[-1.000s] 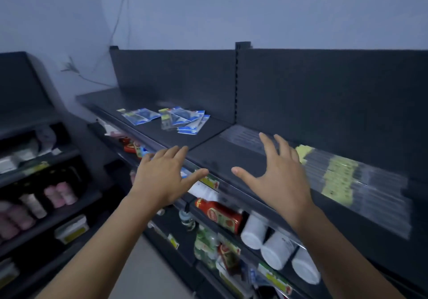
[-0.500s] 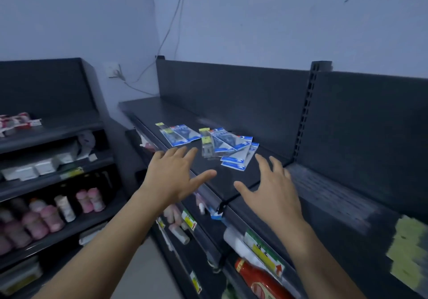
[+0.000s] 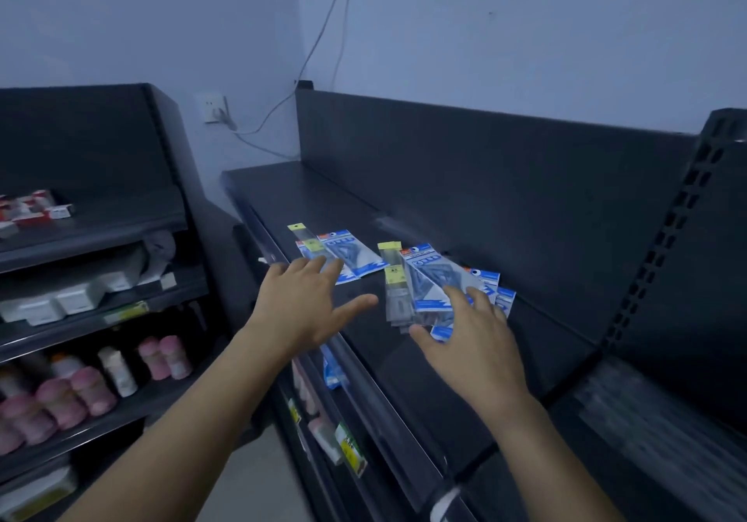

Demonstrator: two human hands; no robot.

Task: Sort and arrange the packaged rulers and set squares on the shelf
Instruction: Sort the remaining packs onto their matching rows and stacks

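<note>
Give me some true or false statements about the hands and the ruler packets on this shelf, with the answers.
1. The left hand and the right hand are both open and grip nothing. True.
2. The packets lie on the top shelf. True.
3. They form one neat stack. False: they lie in two loose groups with bare shelf between them.
4. Pink bottles stand beside the packets. False: the pink bottles stand on a lower shelf of the unit to the left.
</note>
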